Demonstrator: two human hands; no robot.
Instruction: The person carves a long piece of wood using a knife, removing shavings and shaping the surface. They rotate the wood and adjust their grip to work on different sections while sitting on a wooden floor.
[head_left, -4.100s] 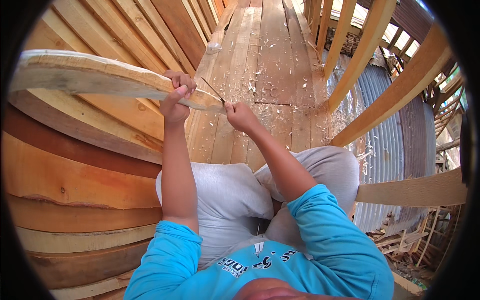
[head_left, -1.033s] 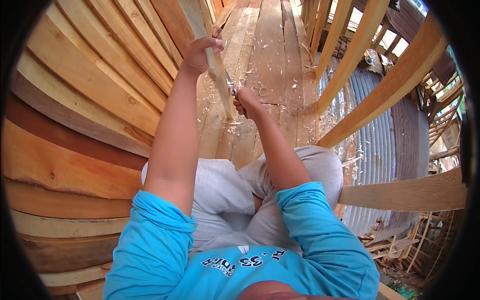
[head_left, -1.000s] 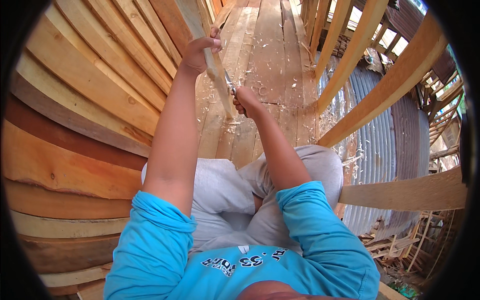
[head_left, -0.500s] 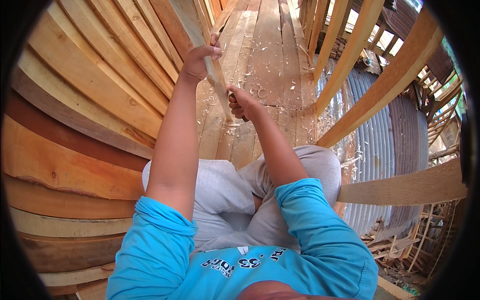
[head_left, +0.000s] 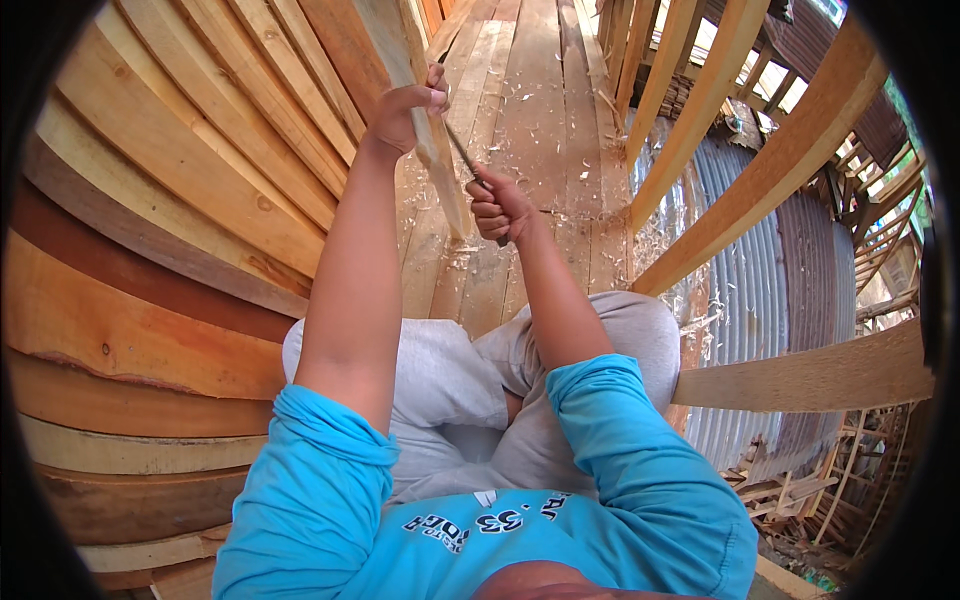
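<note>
A long pale wooden plank (head_left: pixel 425 140) leans from the far left toward me, its lower tip near the floorboards. Around its edge my left hand (head_left: pixel 405 112) is closed, thumb on the near face. My right hand (head_left: pixel 503 207) grips the handle of a long-bladed knife (head_left: pixel 460 148), just right of the plank's lower part. The thin dark blade, seen nearly edge-on, slants up and left past the plank's right edge to near my left fingers. Whether the blade touches the plank, I cannot tell.
Wood shavings lie scattered over the plank floor (head_left: pixel 535 110). A wall of stacked boards (head_left: pixel 180 190) curves along my left. Upright timbers (head_left: pixel 760 190) line the right side, with corrugated metal sheets (head_left: pixel 745 290) beyond and below. My crossed legs sit close to the boards.
My right hand has moved slightly right, away from the plank, and its knife blade now shows. My left hand stays on the plank, shifted very little.
</note>
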